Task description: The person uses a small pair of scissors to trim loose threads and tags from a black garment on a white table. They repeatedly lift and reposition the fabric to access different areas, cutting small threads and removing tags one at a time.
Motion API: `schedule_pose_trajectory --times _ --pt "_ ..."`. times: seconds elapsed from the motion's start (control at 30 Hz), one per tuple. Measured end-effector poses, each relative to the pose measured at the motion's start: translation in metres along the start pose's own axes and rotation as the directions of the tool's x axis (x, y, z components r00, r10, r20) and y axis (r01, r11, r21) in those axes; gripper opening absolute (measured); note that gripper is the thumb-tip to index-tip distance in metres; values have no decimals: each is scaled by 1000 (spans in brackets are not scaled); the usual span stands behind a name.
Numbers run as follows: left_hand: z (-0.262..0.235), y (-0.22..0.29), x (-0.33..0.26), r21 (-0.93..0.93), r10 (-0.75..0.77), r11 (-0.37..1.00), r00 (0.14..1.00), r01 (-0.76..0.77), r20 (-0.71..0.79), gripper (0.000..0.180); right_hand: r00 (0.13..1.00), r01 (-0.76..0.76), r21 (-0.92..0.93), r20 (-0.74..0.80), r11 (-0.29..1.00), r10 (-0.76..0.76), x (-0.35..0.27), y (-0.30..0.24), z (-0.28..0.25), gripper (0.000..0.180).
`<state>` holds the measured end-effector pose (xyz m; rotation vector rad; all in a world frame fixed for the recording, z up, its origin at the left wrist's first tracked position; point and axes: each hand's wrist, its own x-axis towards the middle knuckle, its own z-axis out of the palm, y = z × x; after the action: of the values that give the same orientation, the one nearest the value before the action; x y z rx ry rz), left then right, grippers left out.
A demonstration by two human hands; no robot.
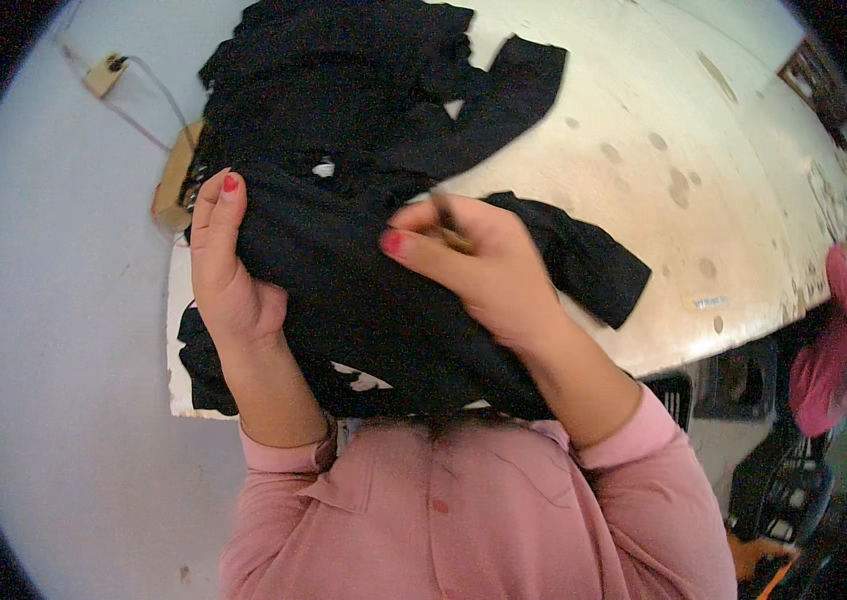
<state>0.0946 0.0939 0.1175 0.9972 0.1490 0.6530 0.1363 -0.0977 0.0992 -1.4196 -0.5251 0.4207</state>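
A black garment (343, 270) lies spread in front of me and hangs over the near table edge. My left hand (230, 265) grips its left side, the red-nailed thumb and the fingers pressed together at the cloth. Over the middle of the garment is my right hand (488, 260), curled with thumb and forefinger close together. Inside it shows a small dark and brass-coloured tool (458, 238), blurred and partly covered by the fingers, so its exact kind is unclear. A small white spot (323, 168) shows on the cloth between the hands.
More black clothing (343, 70) is heaped at the far side, with sleeves on the pale, stained table (643, 190). At left, a tan box (178, 180) and a wall socket (103, 76) with a cable adjoin the wall. Another person in pink (833, 350) is at the right, near dark chairs (783, 480).
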Motion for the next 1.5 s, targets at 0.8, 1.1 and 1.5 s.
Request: schedule_pose_trajectory --times 0.8,1.1,1.5 --pt "-27 98 40 633 -138 662 765 -402 629 15 951 129 -377 310 917 -6 -1 -45 -100 17" --pt "-33 134 38 828 -135 333 847 -450 514 17 982 140 -209 -99 968 -163 -4 -61 -120 20" --pt "42 55 19 629 -265 577 609 -521 747 24 974 213 -345 142 914 -174 23 -79 -60 18"
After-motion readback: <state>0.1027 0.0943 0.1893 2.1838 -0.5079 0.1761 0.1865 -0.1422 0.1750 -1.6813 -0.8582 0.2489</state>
